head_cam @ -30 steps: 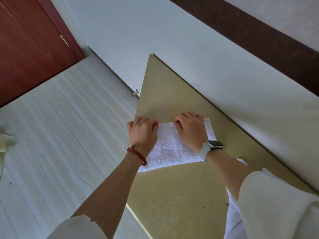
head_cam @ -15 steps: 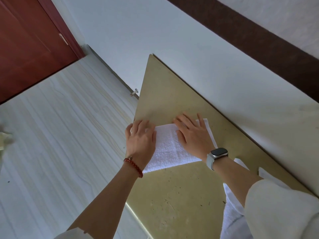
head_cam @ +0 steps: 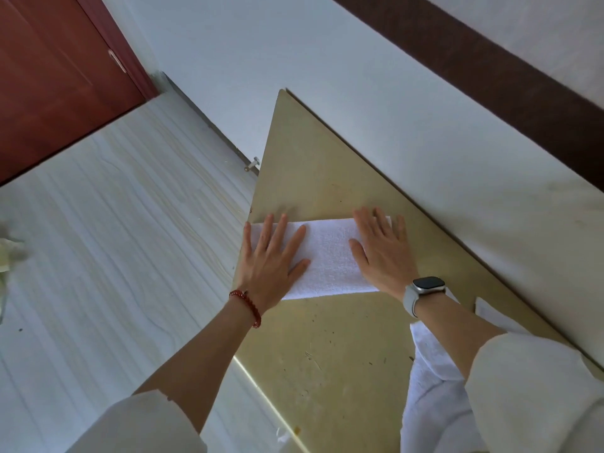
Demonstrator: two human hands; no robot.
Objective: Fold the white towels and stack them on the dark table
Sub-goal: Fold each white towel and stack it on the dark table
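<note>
towel soft, limp, light; left hand, right hand spread flat on it; grip corners to refold.

Two hands, one folded towel, one table.

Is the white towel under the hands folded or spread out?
Folded: the white towel lies as a thick narrow strip, with left hand and right hand pressing it flat.

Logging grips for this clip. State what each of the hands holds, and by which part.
Nothing is gripped. The left hand and right hand lie flat with straight fingers, pressing down on opposite ends of the folded white towel.
</note>
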